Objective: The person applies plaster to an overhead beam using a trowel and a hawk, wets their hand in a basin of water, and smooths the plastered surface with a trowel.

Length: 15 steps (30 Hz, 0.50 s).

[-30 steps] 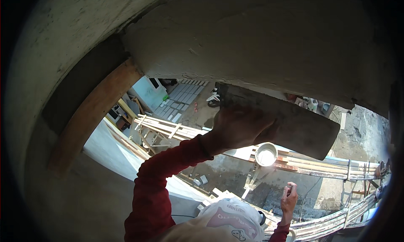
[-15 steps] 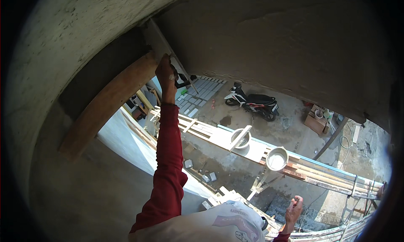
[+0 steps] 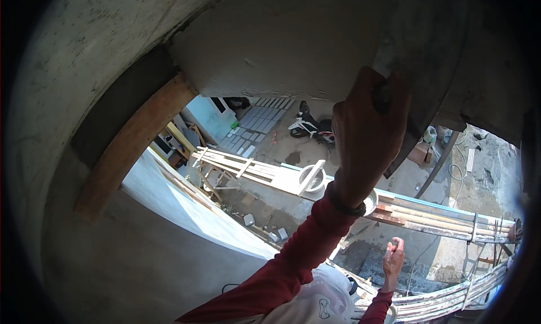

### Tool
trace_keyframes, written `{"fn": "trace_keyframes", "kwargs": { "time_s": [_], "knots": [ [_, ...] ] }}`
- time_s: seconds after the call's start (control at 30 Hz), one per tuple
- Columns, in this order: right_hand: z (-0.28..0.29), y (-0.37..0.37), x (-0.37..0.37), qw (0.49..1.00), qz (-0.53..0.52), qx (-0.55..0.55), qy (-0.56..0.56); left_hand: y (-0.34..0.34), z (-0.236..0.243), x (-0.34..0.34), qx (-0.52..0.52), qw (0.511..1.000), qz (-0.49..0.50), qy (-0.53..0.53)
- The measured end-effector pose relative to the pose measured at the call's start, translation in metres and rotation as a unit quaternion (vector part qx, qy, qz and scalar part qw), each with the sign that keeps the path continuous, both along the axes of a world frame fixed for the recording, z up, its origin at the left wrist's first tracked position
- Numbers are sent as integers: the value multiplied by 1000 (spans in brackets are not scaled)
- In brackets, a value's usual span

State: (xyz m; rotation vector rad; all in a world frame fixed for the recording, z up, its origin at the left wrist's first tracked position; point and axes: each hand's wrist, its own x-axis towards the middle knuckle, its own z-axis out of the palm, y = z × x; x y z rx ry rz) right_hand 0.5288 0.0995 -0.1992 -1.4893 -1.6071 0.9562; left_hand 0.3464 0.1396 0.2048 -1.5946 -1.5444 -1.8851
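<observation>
My left hand [image 3: 366, 138], on its raised red-sleeved arm, is closed round the handle of a long, flat plastering float [image 3: 431, 59]. The float's broad grey blade lies against the smooth grey plastered wall [image 3: 270, 48] at the top, and its grip is mostly hidden by the fingers. Low on the right, my right hand [image 3: 393, 260] is held up with loosely bent fingers apart and nothing seen in it. A curved wooden board [image 3: 135, 138] borders a dark grey plaster strip [image 3: 124, 93] on the left.
Below runs a scaffold of planks and poles [image 3: 445, 217] with a bucket [image 3: 311, 179] on it, a stick across its rim. A second bucket is partly behind my wrist. On the ground stand a motorcycle [image 3: 310, 127] and pale paving blocks [image 3: 256, 124]. Bundled poles [image 3: 439, 307] curve along the lower right.
My left hand has swept the float rightward along the wall, from beside the wooden board's upper end to the right side. My right hand has risen slightly in view.
</observation>
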Motion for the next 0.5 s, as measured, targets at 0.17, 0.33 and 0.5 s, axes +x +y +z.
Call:
{"fn": "trace_keyframes", "kwargs": {
  "time_s": [0.17,0.33,0.5],
  "knots": [
    [7,7,-1,999,-23,30,36,-5,-14,77,-50,993,-36,99],
    [-12,-12,13,998,-46,17,47,-39,-15,6,28,978,-90,184],
    [-59,-37,43,997,-68,-18,9,-37,22,-149,79,941,104,313]
  ]
}}
